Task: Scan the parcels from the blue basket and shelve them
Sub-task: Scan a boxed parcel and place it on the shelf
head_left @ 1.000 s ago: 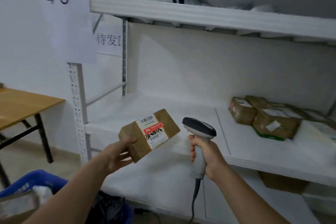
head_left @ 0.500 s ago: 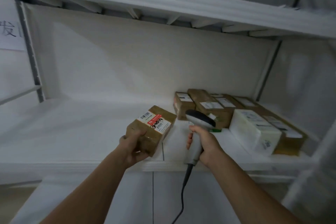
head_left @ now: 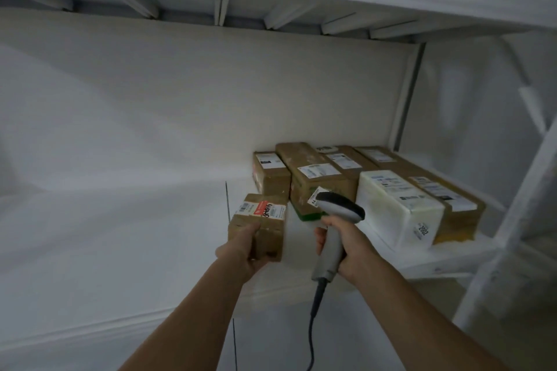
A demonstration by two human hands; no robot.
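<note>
Step in hand: shelving, by my judgement. The parcel is at the shelf, not at the basket. Whether it has been scanned cannot be told.
Parcel [head_left: 262, 226]: small brown box, label with a red strip uppermost. It is just left of the stack [head_left: 313, 178], near the stack's leftmost box, with a narrow gap between them. Whether its base rests on the shelf [head_left: 120, 220] cannot be told.
Left hand [head_left: 241, 253]: grips the parcel's near end, thumb on top, fingers underneath.
Right hand [head_left: 346, 247]: closed round the scanner [head_left: 334, 226] handle, in front of the stack. The scanner head points left. Its cable [head_left: 313, 325] hangs below the shelf edge.
Stack: brown boxes and one white box, packed side by side, labels up, at the right end of the shelf.
Basket: not in view.
Next move calls for: setting the parcel flat on the bare board left of the stack, then sliding it right until it is flush with the leftmost box. The label should stay up and the fingers must come clear before release. The scanner should be kept clear of the stack's front.
</note>
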